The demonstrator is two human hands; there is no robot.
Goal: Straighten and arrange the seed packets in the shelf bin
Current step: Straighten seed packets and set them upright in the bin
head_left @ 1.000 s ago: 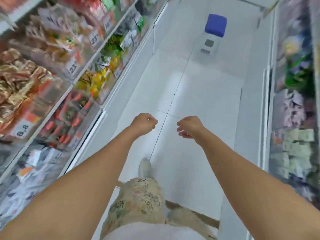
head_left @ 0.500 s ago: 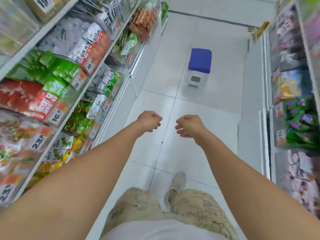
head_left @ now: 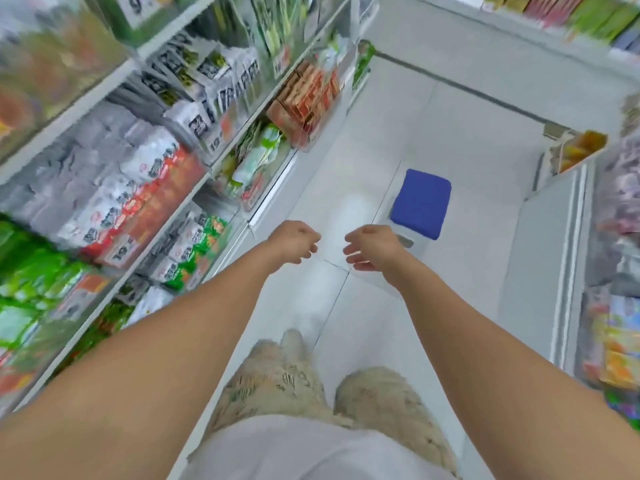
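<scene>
Now your left hand (head_left: 294, 241) and right hand (head_left: 372, 247), loosely curled and holding nothing, hover over white floor tiles (head_left: 460, 133) near the blue stool (head_left: 421, 204), with packet-filled shelves (head_left: 145, 161) left of it.

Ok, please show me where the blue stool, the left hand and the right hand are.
blue stool (head_left: 421, 202): head view, on its blue seat top.
left hand (head_left: 294, 241): head view, on the back of the hand.
right hand (head_left: 372, 247): head view, on the back of the hand.
</scene>
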